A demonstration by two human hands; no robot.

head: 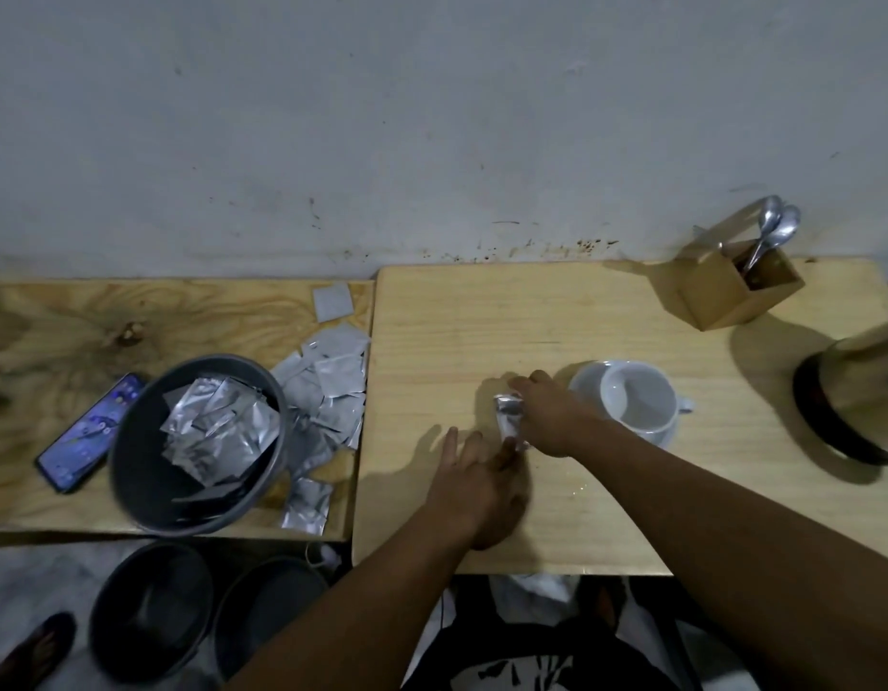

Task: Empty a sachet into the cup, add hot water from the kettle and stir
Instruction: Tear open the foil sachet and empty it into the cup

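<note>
Head view
Writing: none readable; the phone [92,431] screen glows blue with icons too blurred to read, and the white print on the person's dark shirt [521,665] at the bottom edge cannot be made out.
Sachet [510,415]: silver foil, crumpled, standing upright on the right table [481,316] just left of the cup; its lower end is hidden by fingers.
Right hand [549,416]: fingers curled over the sachet's top and right side, gripping it.
Left hand [474,483]: palm down, fingers spread and mostly straight, fingertips touching the sachet's bottom end; whether it pinches the foil cannot be told.
Cup [636,399]: white, glossy, round, empty inside, on a white saucer [663,436]; handle points right; the right wrist covers part of the saucer.
Kettle [853,401]: right edge, cut off; only a dark base ring and pale lower body show.
Spoon holder [731,291]: square wooden box at the back of the right table, two metal spoons [775,229] standing bowl-up.
Left table [58,331]: grained plywood; carries the phone, a tilted round grey bin [132,466] full of crumpled foil wrappers, and a loose heap of flat silver sachets [327,386] beside it.
Floor: two dark round tubs [150,608], dim and blurred; a sandal [30,650] cut off at lower left.
Wall [432,117]: pale grey, stained near the table line.
</note>
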